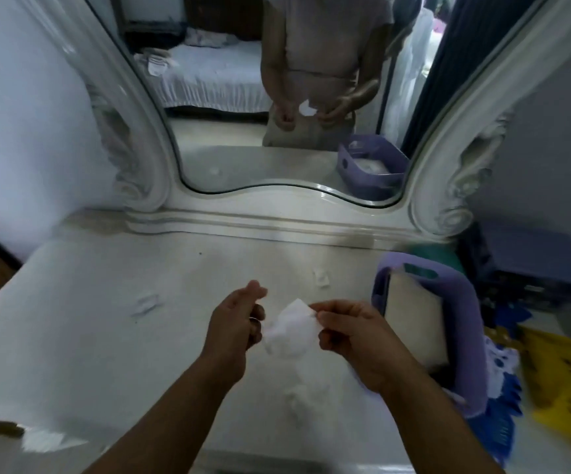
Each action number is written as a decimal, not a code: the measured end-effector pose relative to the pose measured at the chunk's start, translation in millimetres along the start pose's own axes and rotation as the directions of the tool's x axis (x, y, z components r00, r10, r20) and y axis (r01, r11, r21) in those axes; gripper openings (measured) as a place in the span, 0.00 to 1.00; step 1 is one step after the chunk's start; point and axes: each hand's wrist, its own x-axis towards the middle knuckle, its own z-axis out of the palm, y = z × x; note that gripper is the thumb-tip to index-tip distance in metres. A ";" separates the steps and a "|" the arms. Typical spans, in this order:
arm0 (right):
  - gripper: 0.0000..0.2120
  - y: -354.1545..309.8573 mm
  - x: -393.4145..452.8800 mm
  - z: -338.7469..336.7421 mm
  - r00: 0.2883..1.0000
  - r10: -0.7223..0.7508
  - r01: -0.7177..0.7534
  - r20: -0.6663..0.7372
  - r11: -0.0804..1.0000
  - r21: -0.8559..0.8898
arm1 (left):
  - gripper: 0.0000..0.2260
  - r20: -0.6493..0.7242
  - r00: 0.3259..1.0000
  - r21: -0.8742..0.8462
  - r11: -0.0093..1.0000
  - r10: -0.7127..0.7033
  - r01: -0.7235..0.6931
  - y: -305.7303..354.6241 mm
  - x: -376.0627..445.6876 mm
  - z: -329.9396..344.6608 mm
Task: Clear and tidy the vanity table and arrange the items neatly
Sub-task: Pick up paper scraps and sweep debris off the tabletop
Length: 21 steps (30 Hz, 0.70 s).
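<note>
Two hands are raised above the counter (106, 319) with a white tissue (290, 328) stretched between them at the centre of the view. The tissue's upper corner is pinched in the grip of the right hand (352, 333), thumb against forefinger. The left hand (234, 321) is curled at the tissue's 9 o'clock edge; whether that edge is actually pinched cannot be told, as the fingers are turned away. A lilac basket (461, 302) stands at 3 o'clock of the hands, on the right end of the counter, with a pale flat item inside. Two small white scraps (145, 304) (321, 278) lie on the counter at 10 o'clock and 12 o'clock of the hands. Tearing of the tissue is judged the main risk, should the hands be drawn apart while both hold it. If the right pinch is relaxed, the tissue may drop to the counter and add to the litter. The small scraps are light and low in contrast against the white surface, so they may be overlooked or blown off the edge by a wiping motion.
</note>
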 end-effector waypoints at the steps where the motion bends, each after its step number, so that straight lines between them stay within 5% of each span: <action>1: 0.09 0.9 2.6 11.2 1.000 0.013 -0.013 0.012 1.000 -0.012 | 0.14 0.102 0.995 0.091 0.995 0.019 -0.029 0.1 1.1 -10.1; 5: 0.08 5.1 17.9 72.3 0.995 0.009 -0.004 0.100 0.998 -0.056 | 0.10 0.398 0.915 0.245 0.954 0.060 -0.170 6.5 5.8 -53.9; 11: 0.11 13.4 45.1 135.3 0.999 0.020 -0.018 0.035 0.998 -0.052 | 0.03 0.284 0.954 0.315 0.930 0.096 -0.188 24.8 46.0 -137.3; 21: 0.11 41.4 78.5 223.8 0.995 0.003 -0.022 -0.096 0.978 -0.207 | 0.10 0.180 0.980 0.196 0.973 0.083 -0.119 46.5 86.7 -222.9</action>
